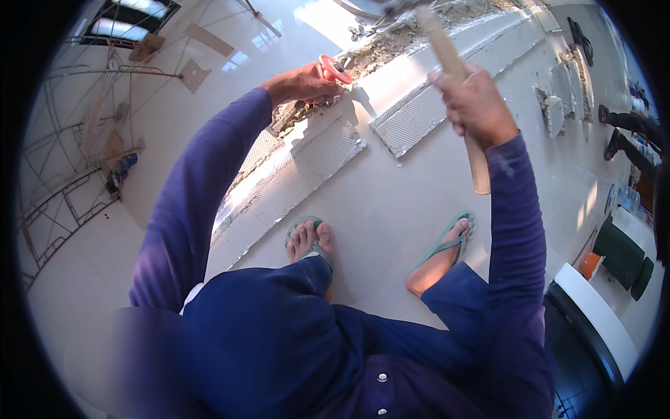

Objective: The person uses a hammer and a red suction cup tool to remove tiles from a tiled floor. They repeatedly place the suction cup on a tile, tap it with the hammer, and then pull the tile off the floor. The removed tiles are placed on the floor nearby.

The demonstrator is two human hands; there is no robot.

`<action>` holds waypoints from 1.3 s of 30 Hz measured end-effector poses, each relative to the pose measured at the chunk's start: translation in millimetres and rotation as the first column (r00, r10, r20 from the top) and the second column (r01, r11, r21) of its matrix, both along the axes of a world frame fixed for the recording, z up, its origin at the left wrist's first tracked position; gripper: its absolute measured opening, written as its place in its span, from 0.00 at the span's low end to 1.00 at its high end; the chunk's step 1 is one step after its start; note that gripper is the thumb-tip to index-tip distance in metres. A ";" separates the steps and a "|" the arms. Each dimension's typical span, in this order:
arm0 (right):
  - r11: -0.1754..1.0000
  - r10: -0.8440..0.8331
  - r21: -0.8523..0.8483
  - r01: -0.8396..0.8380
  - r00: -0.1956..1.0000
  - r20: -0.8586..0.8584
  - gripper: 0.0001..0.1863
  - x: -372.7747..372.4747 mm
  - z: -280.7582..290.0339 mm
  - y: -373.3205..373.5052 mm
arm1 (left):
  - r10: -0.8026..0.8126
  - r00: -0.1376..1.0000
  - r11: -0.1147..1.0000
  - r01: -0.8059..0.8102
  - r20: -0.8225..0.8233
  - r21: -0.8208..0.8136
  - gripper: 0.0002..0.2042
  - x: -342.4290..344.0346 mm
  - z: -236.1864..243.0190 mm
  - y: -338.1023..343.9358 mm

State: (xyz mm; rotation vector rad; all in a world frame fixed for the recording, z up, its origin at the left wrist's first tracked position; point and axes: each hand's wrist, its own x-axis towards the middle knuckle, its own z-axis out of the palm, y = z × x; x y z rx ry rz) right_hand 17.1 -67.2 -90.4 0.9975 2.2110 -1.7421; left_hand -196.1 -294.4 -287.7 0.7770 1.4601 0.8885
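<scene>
Hammer (447, 47) and ring-guarded tool (336, 72), held over a broken strip of flooring. R hand (478, 105) is clenched round the hammer's wooden handle approx. mid-length, w/ the butt end projecting past the fist; such a grip prob. favours control over reach. Hammer head lies at the upper edge of view, blurred & partly cut off, so its shape can't be told. L hand (307, 87) has its fingers curled closed about the tool next to its red ring; most of the shaft is hidden by the hand. Ring sits at the knuckles, presumably to shield them from stray blows. Tool is at the edge of the rubble strip (391, 49), near the ribbed slabs (289, 174); its tip isn't visible, so contact can't be confirmed.

Pose: L arm reaches fwd. from lower left, bending inward toward the rubble. R forearm runs nearly straight up the right side, fist well apart from L hand; the handle slants up & to the left, i.e. the head lies beyond both hands. L foot (306, 241) is just beside the near slab, R foot (453, 241) out on glossy floor (363, 223): a wide stance, likely for balance.
</scene>
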 end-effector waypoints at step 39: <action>0.975 0.172 -0.164 -0.149 0.976 0.135 0.10 11.6 -51.5 -22.5 | -0.016 1.000 0.999 0.015 0.019 0.031 0.16 5.9 10.2 2.0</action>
